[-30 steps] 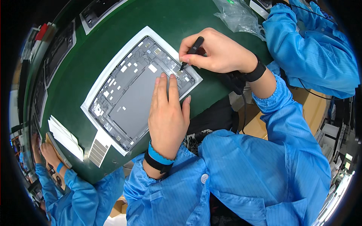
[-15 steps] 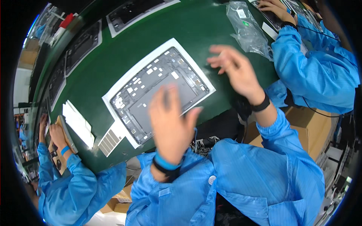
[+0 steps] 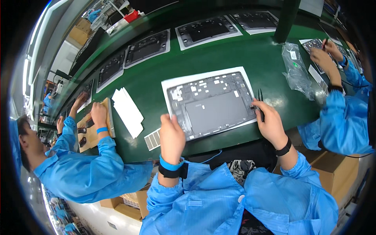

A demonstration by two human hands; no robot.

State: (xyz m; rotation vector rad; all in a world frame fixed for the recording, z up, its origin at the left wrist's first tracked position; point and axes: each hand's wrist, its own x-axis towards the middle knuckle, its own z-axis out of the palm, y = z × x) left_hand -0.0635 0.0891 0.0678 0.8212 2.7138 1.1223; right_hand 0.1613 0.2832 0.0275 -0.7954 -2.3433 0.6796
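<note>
A grey tablet back housing point(image 3: 221, 111) with many small white pads lies on a white sheet point(image 3: 167, 84) in front of me. My left hand point(image 3: 172, 137) is closed at the housing's lower left edge, the fingers curled and partly hidden. At the right edge, my right hand point(image 3: 270, 121) has closed around dark tweezers point(image 3: 262, 111), their tips pointing up and away. The fingertips of that hand are by the housing's right rim. Beside my left hand lies a card with grey strips point(image 3: 152, 140).
White paper sheets point(image 3: 127, 111) lie to the left, and a clear plastic bag point(image 3: 296, 72) to the right. More housings point(image 3: 207, 31) line the far side near a green post point(image 3: 287, 21). Co-workers in blue smocks work left point(image 3: 90, 164) and right point(image 3: 344, 121).
My view has shifted, showing more of the far table. Both hands have come to the housing's sides. The right, with fingers spread before, now holds tweezers; the left has curled.
</note>
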